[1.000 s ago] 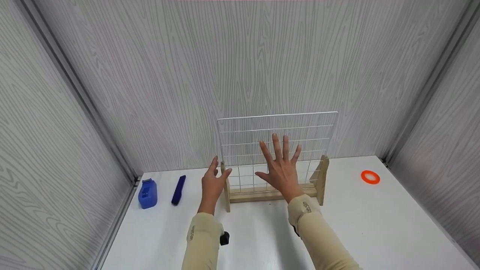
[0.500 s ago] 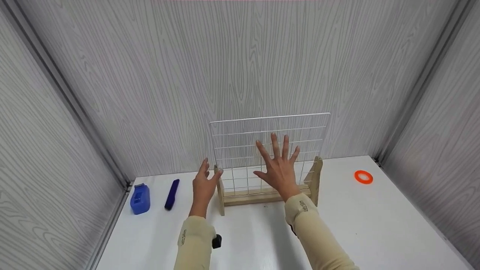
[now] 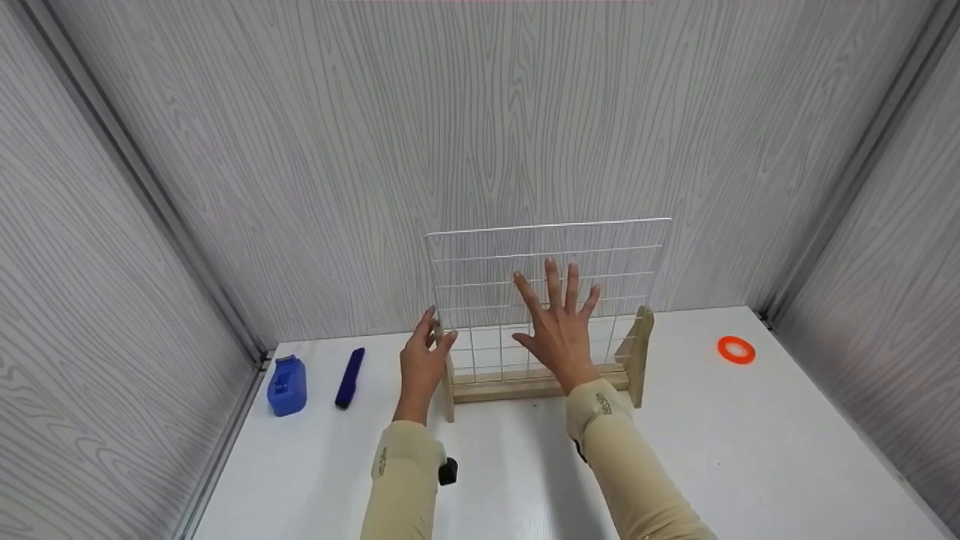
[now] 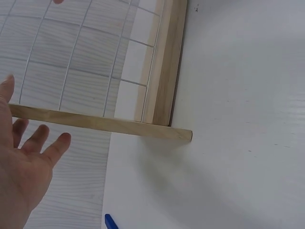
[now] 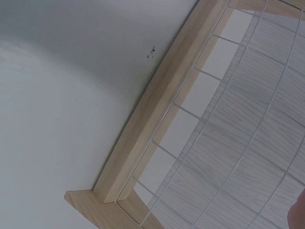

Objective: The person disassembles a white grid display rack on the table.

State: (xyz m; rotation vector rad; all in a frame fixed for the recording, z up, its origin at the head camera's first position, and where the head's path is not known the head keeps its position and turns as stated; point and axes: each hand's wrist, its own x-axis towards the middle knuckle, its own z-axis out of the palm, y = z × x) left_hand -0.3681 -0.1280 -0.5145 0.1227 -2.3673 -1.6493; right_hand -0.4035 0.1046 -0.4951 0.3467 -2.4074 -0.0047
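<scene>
A white wire grid stands upright in a wooden stand on the white table. My left hand is at the stand's left post. In the left wrist view, the thumb lies on one side of that wooden post, and the relaxed fingers spread on the other with a gap below it. My right hand is held up in front of the grid, all fingers spread wide. Whether its palm touches the wires cannot be seen. Only a fingertip shows in the right wrist view.
On the left of the table lie a blue tape dispenser and a dark blue narrow object. An orange ring lies at the right. Grey wood-patterned panels close the back and both sides.
The head view shifts slightly. My left hand has come a little closer to the left post. My right hand stays spread in front of the grid, and the objects on the table have not moved.
</scene>
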